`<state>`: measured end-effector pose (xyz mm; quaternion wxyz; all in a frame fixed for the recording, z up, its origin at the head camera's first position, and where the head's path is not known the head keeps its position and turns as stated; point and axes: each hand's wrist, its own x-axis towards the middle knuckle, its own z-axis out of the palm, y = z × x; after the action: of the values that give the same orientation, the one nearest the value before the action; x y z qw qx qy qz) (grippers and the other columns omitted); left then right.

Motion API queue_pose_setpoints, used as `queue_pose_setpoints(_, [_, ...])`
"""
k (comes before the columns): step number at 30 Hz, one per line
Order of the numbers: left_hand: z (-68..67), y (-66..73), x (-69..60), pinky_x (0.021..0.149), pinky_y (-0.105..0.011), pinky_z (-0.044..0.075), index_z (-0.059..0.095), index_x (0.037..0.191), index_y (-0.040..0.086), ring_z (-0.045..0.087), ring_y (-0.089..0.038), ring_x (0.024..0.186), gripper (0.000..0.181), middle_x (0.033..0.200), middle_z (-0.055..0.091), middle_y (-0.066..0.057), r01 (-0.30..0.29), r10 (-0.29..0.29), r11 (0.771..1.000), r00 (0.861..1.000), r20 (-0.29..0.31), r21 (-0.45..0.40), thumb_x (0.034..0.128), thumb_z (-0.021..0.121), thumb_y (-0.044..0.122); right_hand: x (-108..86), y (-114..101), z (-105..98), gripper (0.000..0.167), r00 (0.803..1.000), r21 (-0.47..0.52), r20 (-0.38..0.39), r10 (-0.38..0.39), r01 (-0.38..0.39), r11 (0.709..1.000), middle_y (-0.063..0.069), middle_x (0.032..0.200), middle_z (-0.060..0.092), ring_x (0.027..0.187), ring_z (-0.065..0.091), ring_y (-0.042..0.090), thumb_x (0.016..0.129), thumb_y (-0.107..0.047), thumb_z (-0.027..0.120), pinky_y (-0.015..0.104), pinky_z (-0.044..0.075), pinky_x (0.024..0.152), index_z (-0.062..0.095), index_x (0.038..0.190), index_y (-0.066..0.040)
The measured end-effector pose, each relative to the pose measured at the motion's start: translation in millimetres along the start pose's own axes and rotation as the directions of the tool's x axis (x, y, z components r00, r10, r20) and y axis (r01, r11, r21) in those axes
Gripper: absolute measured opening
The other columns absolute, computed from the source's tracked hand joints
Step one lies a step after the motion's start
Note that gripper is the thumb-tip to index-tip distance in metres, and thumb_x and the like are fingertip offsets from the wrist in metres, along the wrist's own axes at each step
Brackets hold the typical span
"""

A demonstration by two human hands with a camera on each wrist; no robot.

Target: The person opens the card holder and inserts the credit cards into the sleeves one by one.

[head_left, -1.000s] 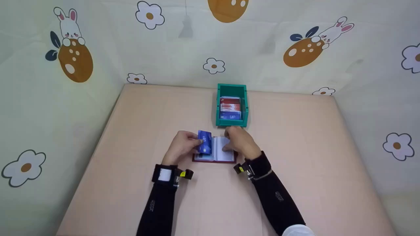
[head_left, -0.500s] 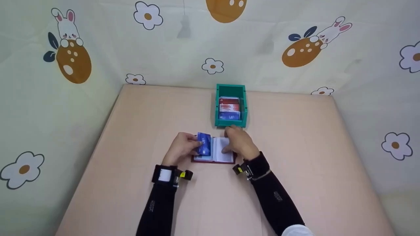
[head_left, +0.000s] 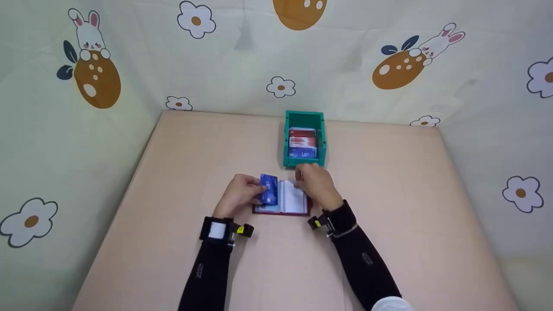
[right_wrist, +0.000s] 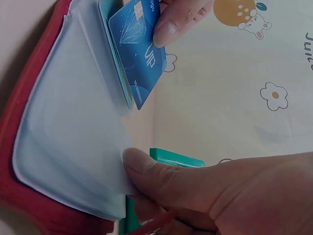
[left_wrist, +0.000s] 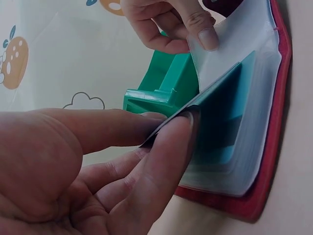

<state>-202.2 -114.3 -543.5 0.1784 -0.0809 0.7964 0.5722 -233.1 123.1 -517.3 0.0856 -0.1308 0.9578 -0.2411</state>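
Note:
A card holder with a red cover (left_wrist: 254, 208) lies open on the table, its clear plastic sleeves (right_wrist: 73, 112) spread. My left hand (head_left: 238, 195) pinches a blue bank-style card (right_wrist: 139, 49) marked VIP between thumb and fingers, above the holder's left side. In the left wrist view the card is seen nearly edge-on, beside a sleeve with a teal card (left_wrist: 232, 112) in it. My right hand (head_left: 319, 186) pinches the upper outer corner of a clear sleeve on the right side with its thumb; the fingers behind are partly hidden.
Just beyond the holder stands a green bin (head_left: 321, 138) with several red, white and blue cards (head_left: 303, 141) in it. The tabletop (head_left: 194, 147) meets patterned fabric walls (head_left: 345, 65) at the back and sides.
My right thumb has slid up the right page to its upper corner and now pinches the sleeve. The left hand stays nearly in place; its blue card has dropped slightly.

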Motion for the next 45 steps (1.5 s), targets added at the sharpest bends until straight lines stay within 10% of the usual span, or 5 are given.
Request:
queue_pose_setpoints(13, [-5.2,1.0,-2.3,0.072,-0.030,0.067,0.072,0.127,-0.007,0.077,-0.021,0.085,0.031,0.116,0.077,-0.023,0.009,-0.008,1.000,1.000,-0.018,0.025,0.1016,0.074,0.011,3.0,-5.6,0.5,0.009,0.999,0.017,0.005,-0.040,0.040,0.999,0.011,0.106,0.079,0.096,0.069,0.025,0.097,-0.008,0.081,0.043,0.063,0.091,0.084,0.105,-0.006])
queue_pose_setpoints(24, [22.9,7.4,7.8,0.068,-0.028,0.066,0.074,0.121,-0.008,0.075,-0.015,0.071,0.027,0.108,0.079,-0.021,-0.064,0.063,0.998,0.996,0.067,0.020,0.1005,0.075,0.009,-15.3,24.0,-7.5,0.012,0.999,0.004,0.012,0.033,-0.033,0.999,0.012,0.099,0.081,0.082,0.068,0.023,0.098,-0.011,0.081,0.040,0.063,0.081,0.082,0.109,-0.005])
queue_pose_setpoints(45, [2.7,0.5,-0.7,0.076,-0.031,0.067,0.075,0.122,-0.003,0.076,-0.020,0.086,0.025,0.110,0.078,-0.017,-0.008,0.008,1.000,1.000,0.005,0.012,0.1019,0.074,0.012,-0.4,4.1,-8.9,0.024,0.986,0.189,0.168,0.009,-0.041,0.981,0.016,0.115,0.078,0.095,0.072,0.023,0.104,-0.012,0.069,0.038,0.064,0.082,0.072,0.128,-0.006])
